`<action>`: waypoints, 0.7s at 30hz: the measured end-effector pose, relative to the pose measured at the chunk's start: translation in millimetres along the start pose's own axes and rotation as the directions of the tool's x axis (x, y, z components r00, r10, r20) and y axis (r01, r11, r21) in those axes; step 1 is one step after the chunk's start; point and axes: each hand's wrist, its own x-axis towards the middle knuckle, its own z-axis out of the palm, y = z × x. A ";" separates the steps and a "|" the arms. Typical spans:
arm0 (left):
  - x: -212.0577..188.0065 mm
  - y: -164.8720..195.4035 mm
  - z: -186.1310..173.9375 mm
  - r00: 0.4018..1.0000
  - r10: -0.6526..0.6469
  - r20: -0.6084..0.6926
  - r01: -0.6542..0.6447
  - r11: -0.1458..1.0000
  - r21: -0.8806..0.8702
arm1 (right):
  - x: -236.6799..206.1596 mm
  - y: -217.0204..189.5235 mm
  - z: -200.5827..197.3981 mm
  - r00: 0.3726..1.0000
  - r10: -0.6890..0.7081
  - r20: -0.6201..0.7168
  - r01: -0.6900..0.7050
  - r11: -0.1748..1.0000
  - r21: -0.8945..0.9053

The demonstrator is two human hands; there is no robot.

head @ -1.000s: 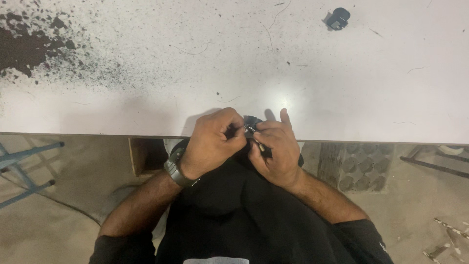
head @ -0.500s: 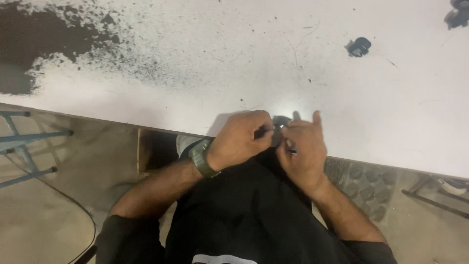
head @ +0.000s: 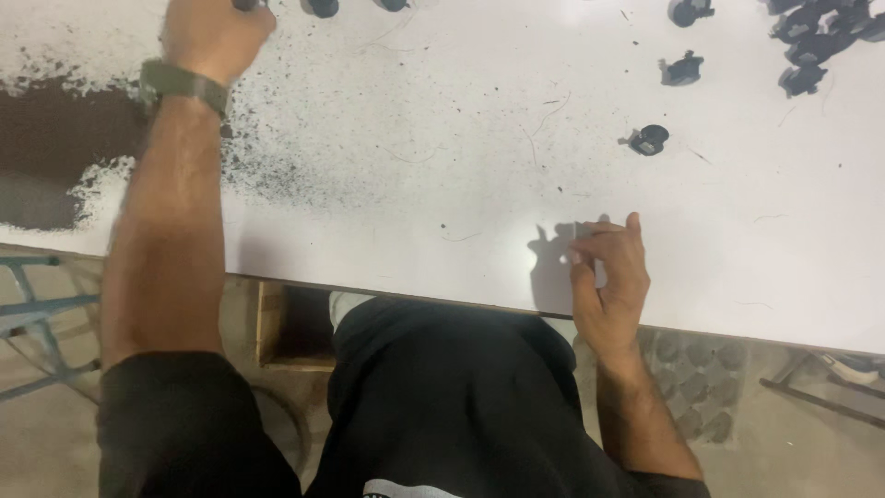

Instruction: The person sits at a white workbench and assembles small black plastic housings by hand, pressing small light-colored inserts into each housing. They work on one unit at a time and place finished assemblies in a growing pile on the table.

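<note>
A small dark part [head: 245,5] is sitting pinched in my left hand [head: 214,35], mostly hidden at the table's [head: 442,166] far edge. More black parts [head: 321,7] are lying just beside it.

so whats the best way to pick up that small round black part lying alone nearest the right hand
Grip the small round black part across its round body from above with thumb and forefinger. It lies flat on the white table, a short stub juts left, and bare surface surrounds it. The right hand is nearest.

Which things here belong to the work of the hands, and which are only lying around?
In the work:
- left hand, reaching to the far edge of the white table, by small black parts
- right hand, empty at the near edge

Lying about:
- black round part
- cluster of black parts
- dark powder patch
- blue metal frame on the floor
</note>
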 end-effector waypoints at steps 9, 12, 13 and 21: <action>-163.7 38.5 81.5 0.727 0.641 0.247 -0.543 0.756 -0.365 | 6.2 -30.0 14.3 0.935 -0.113 0.336 0.158 0.981 -0.110; -193.0 37.4 94.3 0.742 0.610 0.277 -0.498 0.779 -0.382 | 4.3 -40.7 26.0 0.909 -0.138 0.393 0.201 0.972 -0.123; -197.8 36.4 96.0 0.748 0.611 0.259 -0.496 0.774 -0.392 | 3.6 -43.3 28.8 0.900 -0.153 0.408 0.220 0.967 -0.124; -222.1 24.1 108.7 0.606 0.795 0.013 -0.795 0.606 0.021 | -9.1 -48.4 41.3 0.962 -0.075 0.261 0.140 0.961 -0.240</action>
